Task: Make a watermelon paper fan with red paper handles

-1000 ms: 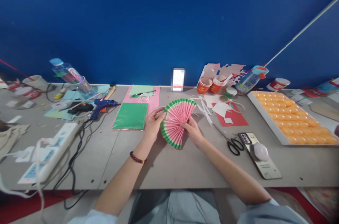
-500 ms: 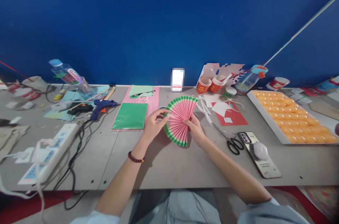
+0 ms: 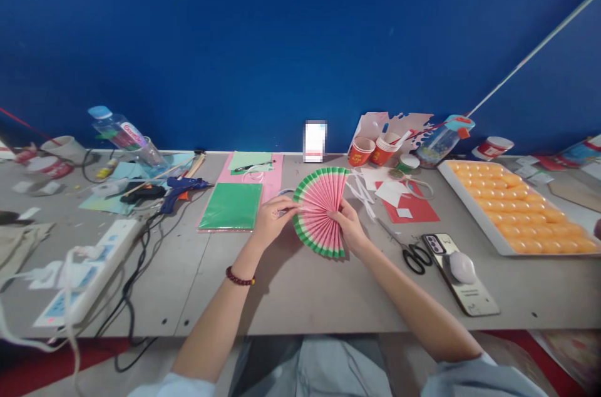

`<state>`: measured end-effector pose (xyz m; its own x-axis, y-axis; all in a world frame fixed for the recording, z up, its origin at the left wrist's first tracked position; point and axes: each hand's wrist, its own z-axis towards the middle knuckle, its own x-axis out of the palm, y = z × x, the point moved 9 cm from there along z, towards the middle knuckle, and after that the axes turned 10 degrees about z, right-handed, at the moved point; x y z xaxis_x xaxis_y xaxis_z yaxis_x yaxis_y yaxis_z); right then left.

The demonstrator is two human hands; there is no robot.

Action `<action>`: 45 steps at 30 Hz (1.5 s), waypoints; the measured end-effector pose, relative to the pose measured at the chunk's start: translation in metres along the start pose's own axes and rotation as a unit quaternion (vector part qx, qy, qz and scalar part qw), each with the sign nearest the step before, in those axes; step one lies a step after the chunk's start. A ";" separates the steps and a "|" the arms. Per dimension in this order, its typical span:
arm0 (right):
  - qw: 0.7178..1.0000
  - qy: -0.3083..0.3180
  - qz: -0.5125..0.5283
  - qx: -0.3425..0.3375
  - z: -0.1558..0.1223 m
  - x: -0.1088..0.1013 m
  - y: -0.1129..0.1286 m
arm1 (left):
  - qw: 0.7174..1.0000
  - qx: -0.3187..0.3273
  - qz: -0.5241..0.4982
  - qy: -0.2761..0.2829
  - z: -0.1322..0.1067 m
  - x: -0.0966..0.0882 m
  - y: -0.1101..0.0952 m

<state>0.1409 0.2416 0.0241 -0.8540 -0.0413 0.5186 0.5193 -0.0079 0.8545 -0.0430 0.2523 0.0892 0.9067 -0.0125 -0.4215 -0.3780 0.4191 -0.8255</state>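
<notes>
A pleated paper fan (image 3: 322, 212), pink with a white band and green edge, is spread in a half circle above the table, its curved side toward the left. My right hand (image 3: 350, 226) pinches it at the gathered centre of the folds, thumb on the front. At the curved left rim, the fingertips of my left hand (image 3: 275, 216) are closed on the green edge. The backs of the pleats are hidden from me. To the left of my left hand lies a pack of green paper (image 3: 231, 206) on a pink sheet (image 3: 277, 171).
Black-handled scissors (image 3: 416, 258) and a phone (image 3: 462, 275) lie at right, beside a tray of orange balls (image 3: 526, 206). Red paper cups (image 3: 361, 151) stand behind. Leftward are a blue glue gun (image 3: 181, 189), a power strip (image 3: 87, 275) and trailing black cables (image 3: 131, 272).
The fan has turned slightly and shifted a little right, its pleats more evenly spread. My left fingers have drawn closer together at its left rim; my right hand keeps its hold.
</notes>
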 end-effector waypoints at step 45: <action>0.992 -0.043 0.080 0.091 -0.005 0.007 -0.025 | 0.903 -0.291 -0.313 0.042 -0.013 0.028 0.049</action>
<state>0.1216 0.2368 0.0064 -0.7645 0.0584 0.6419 0.6410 0.1736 0.7476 -0.0388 0.2605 0.0315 0.9688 -0.1608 0.1886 0.1468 -0.2408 -0.9594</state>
